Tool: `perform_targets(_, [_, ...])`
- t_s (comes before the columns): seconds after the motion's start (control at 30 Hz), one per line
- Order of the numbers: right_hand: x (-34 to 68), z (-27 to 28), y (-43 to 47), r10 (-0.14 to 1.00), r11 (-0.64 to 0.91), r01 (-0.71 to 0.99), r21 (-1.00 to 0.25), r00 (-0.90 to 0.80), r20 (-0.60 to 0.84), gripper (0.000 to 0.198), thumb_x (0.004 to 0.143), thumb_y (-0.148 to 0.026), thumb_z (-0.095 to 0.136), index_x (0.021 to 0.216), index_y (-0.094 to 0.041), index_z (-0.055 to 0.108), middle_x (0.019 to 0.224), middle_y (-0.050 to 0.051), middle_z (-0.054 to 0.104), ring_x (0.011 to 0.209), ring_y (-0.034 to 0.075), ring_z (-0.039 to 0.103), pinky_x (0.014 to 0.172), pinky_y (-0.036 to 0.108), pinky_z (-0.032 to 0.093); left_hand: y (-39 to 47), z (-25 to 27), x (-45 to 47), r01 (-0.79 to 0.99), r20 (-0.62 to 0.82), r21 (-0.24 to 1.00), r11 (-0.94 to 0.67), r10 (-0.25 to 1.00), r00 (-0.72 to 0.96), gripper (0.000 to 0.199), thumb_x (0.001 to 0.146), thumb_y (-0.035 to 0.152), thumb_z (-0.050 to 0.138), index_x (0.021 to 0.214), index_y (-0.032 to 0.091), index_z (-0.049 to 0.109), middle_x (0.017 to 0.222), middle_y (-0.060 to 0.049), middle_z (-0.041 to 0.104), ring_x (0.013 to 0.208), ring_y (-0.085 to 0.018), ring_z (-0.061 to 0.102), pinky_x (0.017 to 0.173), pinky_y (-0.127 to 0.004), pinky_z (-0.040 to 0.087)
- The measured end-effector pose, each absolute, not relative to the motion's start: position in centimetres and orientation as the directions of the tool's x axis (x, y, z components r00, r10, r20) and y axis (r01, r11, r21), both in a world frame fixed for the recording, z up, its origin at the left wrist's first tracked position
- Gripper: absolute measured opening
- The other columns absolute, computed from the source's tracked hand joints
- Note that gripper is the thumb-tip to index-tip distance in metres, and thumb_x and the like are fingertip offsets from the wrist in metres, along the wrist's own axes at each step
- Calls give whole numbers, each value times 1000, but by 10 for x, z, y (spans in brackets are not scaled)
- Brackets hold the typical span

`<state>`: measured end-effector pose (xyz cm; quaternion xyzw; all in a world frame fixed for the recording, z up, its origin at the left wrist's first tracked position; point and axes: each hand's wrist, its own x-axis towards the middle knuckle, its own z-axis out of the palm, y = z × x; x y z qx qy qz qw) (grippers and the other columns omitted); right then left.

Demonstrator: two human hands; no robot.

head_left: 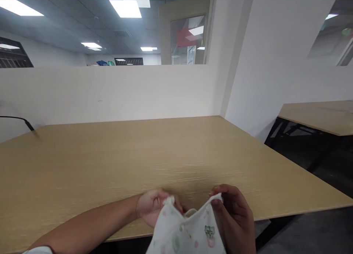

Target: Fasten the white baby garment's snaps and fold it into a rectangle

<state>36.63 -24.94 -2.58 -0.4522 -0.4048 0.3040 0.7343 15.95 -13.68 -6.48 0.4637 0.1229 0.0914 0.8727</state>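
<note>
A small white cloth garment point(190, 237) with pink, green and cat-like prints hangs in front of me at the table's near edge. Its upper edge dips in the middle, like a neckline, between two raised corners. On the left, my left hand point(154, 208) is closed at one corner, with some fingers hidden behind the cloth. My right hand point(237, 217) pinches the other corner between thumb and fingers. The lower part of the garment runs out of view at the bottom.
The wooden table point(124, 151) spreads out ahead, up against a white wall point(124, 92). A black cable point(26, 122) rises at the left edge. Another table point(320, 116) with black legs stands to the right, past a gap.
</note>
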Motion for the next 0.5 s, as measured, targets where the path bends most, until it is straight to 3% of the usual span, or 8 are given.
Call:
perform_targets(0.03, [363,-26,-250,785,461,-94,-882,507,356,21,75,-32,79,88,-23,65,82,4,64,69,17,58,57,24,47,-140,-62,163,-66,-64,784,617,186,980,34,70,41,63,95,19,67,113,-10,63,90,-25,63,74,-35,47])
perform_targets(0.13, [351,-22,-250,699,622,-152,-768,551,456,14,80,-29,76,86,-26,63,78,1,61,68,16,56,57,24,45,-144,-55,170,-17,34,737,675,-12,999,55,72,28,70,125,28,56,128,-11,55,88,-22,65,67,-32,48])
perform_targets(0.3, [341,-9,-250,600,728,-117,-675,585,546,16,82,-36,74,86,-27,62,70,-1,57,65,15,52,62,27,43,-138,-51,173,90,-48,842,533,-92,995,77,67,17,80,136,27,48,102,-5,63,71,-13,64,56,-21,47])
perform_targets(0.43, [338,-3,-248,622,719,-147,-680,573,534,18,85,-41,70,81,-27,59,66,-2,52,62,14,49,60,29,41,-137,-50,178,180,-146,905,385,-115,983,108,58,20,89,148,30,30,88,1,64,64,-13,62,56,-24,50])
perform_targets(0.5, [336,-2,-248,644,720,-191,-667,542,540,23,84,-43,71,77,-27,56,62,-3,50,57,14,47,56,28,39,-142,-49,180,216,-184,926,309,-131,974,108,50,23,93,143,28,39,81,3,64,64,-16,63,56,-26,50])
